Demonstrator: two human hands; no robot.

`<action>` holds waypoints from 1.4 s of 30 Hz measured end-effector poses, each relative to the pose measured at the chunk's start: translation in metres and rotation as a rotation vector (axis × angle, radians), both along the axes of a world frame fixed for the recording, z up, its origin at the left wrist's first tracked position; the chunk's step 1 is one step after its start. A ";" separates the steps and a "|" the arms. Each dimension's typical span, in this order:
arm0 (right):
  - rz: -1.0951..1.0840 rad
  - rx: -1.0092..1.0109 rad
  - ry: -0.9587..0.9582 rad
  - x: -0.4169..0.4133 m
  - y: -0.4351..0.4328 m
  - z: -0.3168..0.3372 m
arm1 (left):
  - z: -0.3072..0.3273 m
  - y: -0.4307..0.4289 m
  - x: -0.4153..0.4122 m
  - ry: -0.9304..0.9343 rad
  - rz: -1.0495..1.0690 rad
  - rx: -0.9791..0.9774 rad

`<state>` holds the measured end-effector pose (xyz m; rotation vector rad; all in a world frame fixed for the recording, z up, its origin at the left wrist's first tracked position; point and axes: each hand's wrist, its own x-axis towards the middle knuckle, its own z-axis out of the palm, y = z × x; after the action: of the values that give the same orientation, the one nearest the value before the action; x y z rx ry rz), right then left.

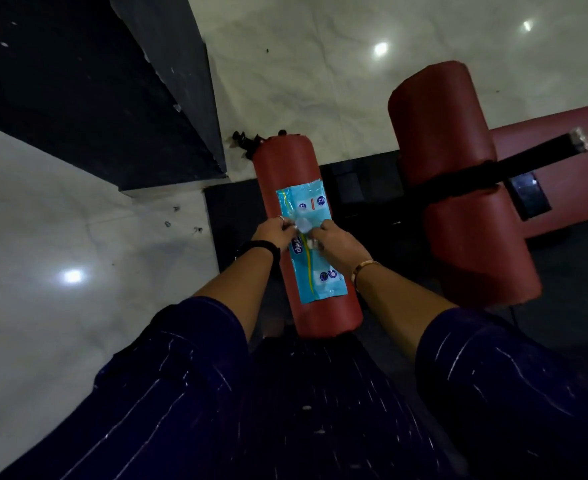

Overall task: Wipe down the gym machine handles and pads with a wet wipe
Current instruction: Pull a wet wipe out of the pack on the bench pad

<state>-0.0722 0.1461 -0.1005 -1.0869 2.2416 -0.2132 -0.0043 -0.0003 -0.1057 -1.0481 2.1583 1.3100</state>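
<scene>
A light-blue pack of wet wipes [316,271] lies lengthwise on top of a red roller pad [285,161] of the gym machine. Both hands meet over the middle of the pack. My left hand [274,233] pinches at the pack's opening flap. My right hand [337,239] pinches a bit of whitish wipe or flap [303,224] there; blur hides which. A second, larger red roller pad [458,188] stands to the right, crossed by a black bar [514,161].
A red bench pad [562,174] lies at the far right. Black mat [237,209] lies under the machine. A dark stepped block [112,98] fills the upper left. Glossy pale floor [60,237] surrounds it all. My dark striped clothing fills the bottom.
</scene>
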 end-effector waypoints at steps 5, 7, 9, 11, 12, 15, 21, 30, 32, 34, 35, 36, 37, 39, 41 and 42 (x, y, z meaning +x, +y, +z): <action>0.111 0.051 0.089 -0.004 -0.007 0.002 | 0.000 -0.002 0.000 0.001 -0.014 0.033; 0.023 0.040 0.009 -0.007 -0.009 0.002 | -0.002 -0.005 0.000 -0.009 -0.002 0.079; -0.203 -0.041 -0.181 -0.011 -0.011 0.005 | -0.001 -0.007 0.000 -0.028 0.009 0.115; -0.538 -0.132 -0.469 -0.012 -0.011 0.012 | 0.002 -0.008 -0.002 -0.050 -0.015 0.115; -0.654 -0.158 -0.606 -0.013 -0.008 0.016 | 0.003 -0.009 -0.002 -0.059 -0.024 0.109; -0.704 -0.161 -0.841 -0.016 0.002 0.024 | 0.008 -0.009 -0.004 -0.057 -0.043 0.104; -0.990 -0.312 -1.064 -0.019 0.006 0.031 | 0.014 -0.008 -0.005 -0.106 -0.114 0.081; -1.192 -0.489 -0.849 -0.020 0.003 0.059 | 0.039 -0.006 -0.001 -0.141 -0.316 0.037; -1.191 -0.538 -0.843 -0.018 -0.002 0.068 | 0.045 -0.007 -0.001 -0.086 -0.261 0.081; -1.198 -0.577 -0.839 -0.014 -0.007 0.077 | 0.051 -0.010 0.000 -0.010 -0.133 0.178; -1.204 -0.594 -0.839 -0.012 -0.011 0.081 | 0.054 -0.012 -0.001 0.022 -0.046 0.236; -1.211 -0.617 -0.844 -0.010 -0.014 0.084 | 0.058 -0.011 -0.002 0.046 0.077 0.335; -1.217 -0.649 -0.853 -0.007 -0.018 0.089 | 0.066 -0.010 -0.002 0.071 0.204 0.421; -1.238 -0.739 -0.879 -0.001 -0.023 0.098 | 0.082 -0.006 0.001 0.112 0.350 0.540; -1.260 -0.826 -0.918 0.007 -0.027 0.107 | 0.093 -0.002 0.007 0.181 0.394 0.650; -1.262 -0.862 -0.942 0.012 -0.030 0.112 | 0.096 -0.001 0.011 0.210 0.395 0.691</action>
<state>-0.0600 0.1165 0.0114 0.3254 1.5500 -1.8487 0.0065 -0.0014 -0.0095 -1.0862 1.4410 2.2130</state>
